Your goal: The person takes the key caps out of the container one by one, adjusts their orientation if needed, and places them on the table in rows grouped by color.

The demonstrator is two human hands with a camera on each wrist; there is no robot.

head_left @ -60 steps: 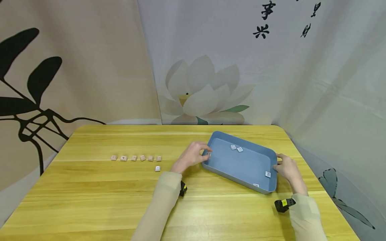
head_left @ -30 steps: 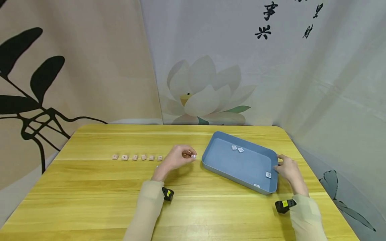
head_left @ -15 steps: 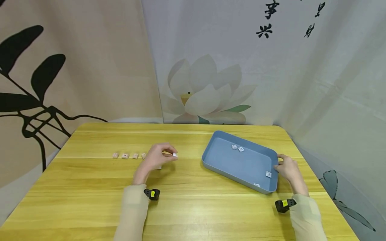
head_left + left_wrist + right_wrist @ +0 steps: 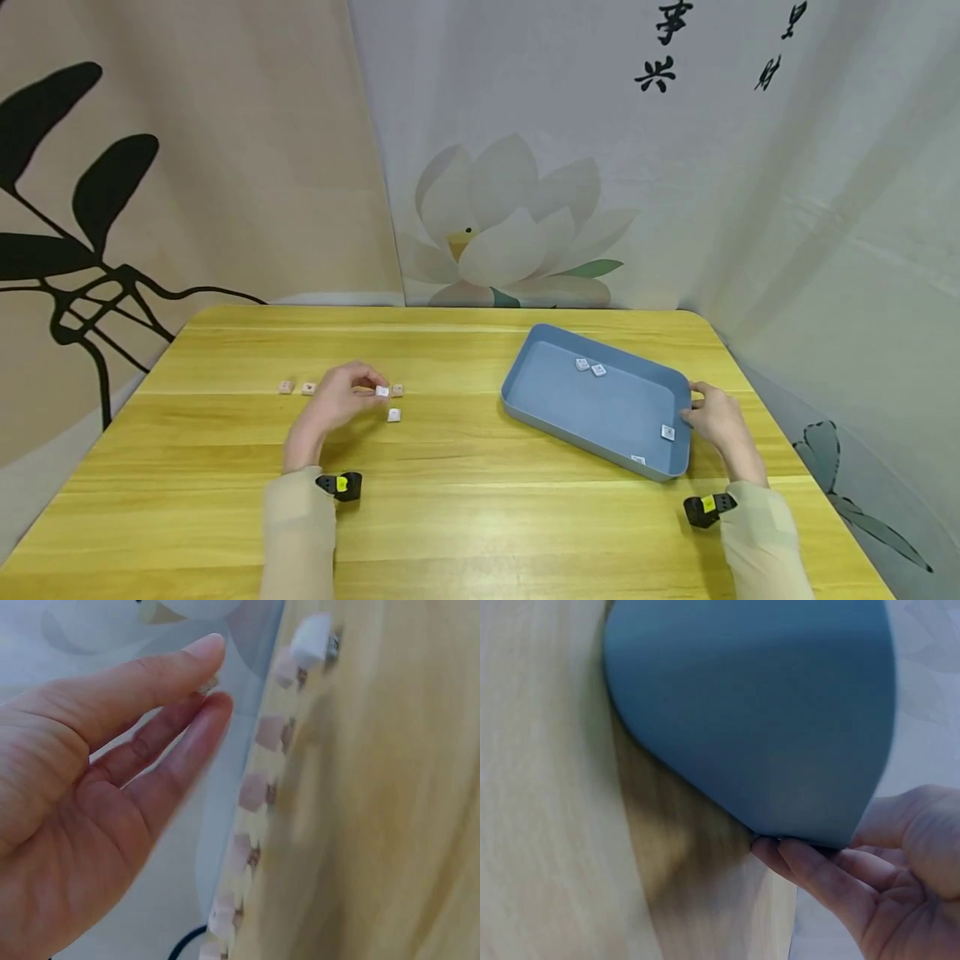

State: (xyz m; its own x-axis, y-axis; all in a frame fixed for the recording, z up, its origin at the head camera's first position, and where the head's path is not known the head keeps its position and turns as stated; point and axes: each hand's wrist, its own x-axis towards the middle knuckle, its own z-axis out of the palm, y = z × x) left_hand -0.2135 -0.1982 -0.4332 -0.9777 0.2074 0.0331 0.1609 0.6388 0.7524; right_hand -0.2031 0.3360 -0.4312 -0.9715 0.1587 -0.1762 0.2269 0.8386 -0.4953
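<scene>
My left hand (image 4: 337, 404) pinches a small white keycap (image 4: 382, 391) between thumb and fingertips, over a row of pinkish keycaps (image 4: 286, 387) on the table. The hand covers the middle of that row in the head view. Just in front of the row's right end lies a single white keycap (image 4: 393, 415). The left wrist view shows the row of keycaps (image 4: 253, 791) running beside the fingers, with only a sliver of the held one in sight. My right hand (image 4: 716, 418) grips the right end of a blue tray (image 4: 585, 408), its thumb at the rim.
Inside the tray are several white keycaps (image 4: 598, 370), two near the back wall and others toward the right front. The wooden table (image 4: 480, 533) meets a printed curtain (image 4: 480, 150) at its back edge.
My left hand has taken a keycap from the tray's left end and carried it left to the row. The right hand has stayed on the tray.
</scene>
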